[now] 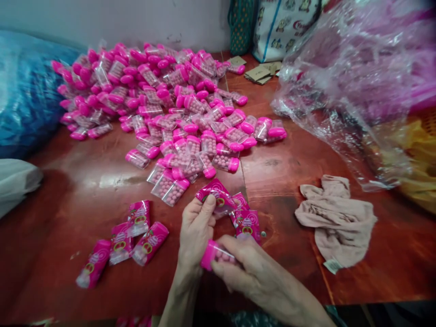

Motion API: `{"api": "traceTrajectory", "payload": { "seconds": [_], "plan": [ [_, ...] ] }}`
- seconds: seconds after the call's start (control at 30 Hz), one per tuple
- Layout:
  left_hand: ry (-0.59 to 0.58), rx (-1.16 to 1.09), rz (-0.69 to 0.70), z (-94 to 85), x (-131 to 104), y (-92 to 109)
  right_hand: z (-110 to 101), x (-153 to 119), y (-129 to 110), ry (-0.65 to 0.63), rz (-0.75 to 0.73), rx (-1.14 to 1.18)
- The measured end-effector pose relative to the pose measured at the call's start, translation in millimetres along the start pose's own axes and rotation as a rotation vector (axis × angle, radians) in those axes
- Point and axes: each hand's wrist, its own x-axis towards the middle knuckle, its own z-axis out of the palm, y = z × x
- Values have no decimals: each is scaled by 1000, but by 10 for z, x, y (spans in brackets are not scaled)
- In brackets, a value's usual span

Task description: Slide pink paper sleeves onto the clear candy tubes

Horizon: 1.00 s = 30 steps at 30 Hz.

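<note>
My left hand (197,227) pinches a magenta printed plastic sleeve (218,193) between thumb and fingers. Just below it, my right hand (243,263) grips a small clear candy box (223,255) with a pink cap, lying on its side and full of pink balls. The cap end points left, close to my left wrist. Beside the hands, more printed sleeves (248,222) lie on the table. To the left rest several candy boxes in printed sleeves (150,243). Beyond my hands spreads a big heap of unwrapped pink-capped candy boxes (163,97).
The wooden table (272,172) meets a wall at the back. A crumpled beige cloth (337,218) lies at the right. Clear plastic bags (327,91) bulge behind it. Cardboard pieces (260,73) sit near a white printed bag (284,29). A blue bag (30,91) stands at the left.
</note>
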Motion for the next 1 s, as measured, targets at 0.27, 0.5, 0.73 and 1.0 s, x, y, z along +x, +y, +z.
{"api": "traceTrajectory", "payload": {
  "seconds": [0.27,0.5,0.73,1.0],
  "plan": [
    [-133,-175,-28,47,31,51,-204,104,44,187,-76,564],
    [-143,-247,-59,118,-49,-12,-67,282,86,602,-72,737],
    [-107,-251,-108,186,-162,-139,104,431,95,888,-133,745],
    [-131,-114,10,-132,-139,66,25,395,122,838,-178,692]
  ]
}}
